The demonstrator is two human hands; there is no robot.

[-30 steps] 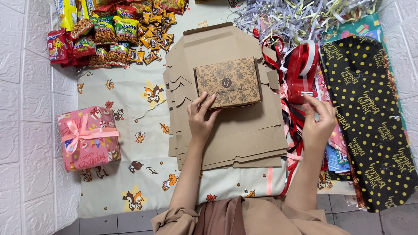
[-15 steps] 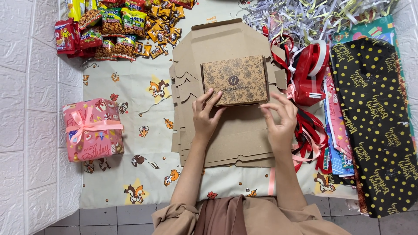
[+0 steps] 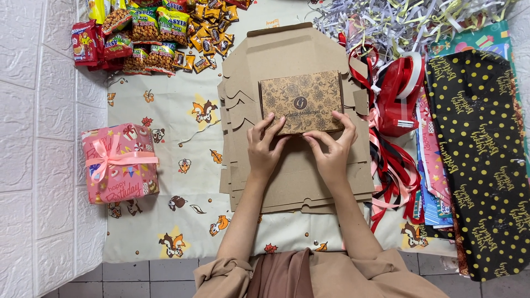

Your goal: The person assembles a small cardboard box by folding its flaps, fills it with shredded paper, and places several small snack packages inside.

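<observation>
Head camera view: a small brown printed box lies at upper centre of the frame, on a stack of flat cardboard blanks. Left hand holds the box's near left corner, fingers curled over the edge. Right hand grips the near right corner, thumb and fingers closed on it. A pink gift box with a ribbon bow sits at left. Snack packets fill the upper left. Red ribbons lie right of the blanks.

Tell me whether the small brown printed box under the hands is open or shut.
Shut. The small printed box lies flat on the stack of flat cardboard, lid down, no gap visible. Left hand and right hand grip its near edge.
</observation>
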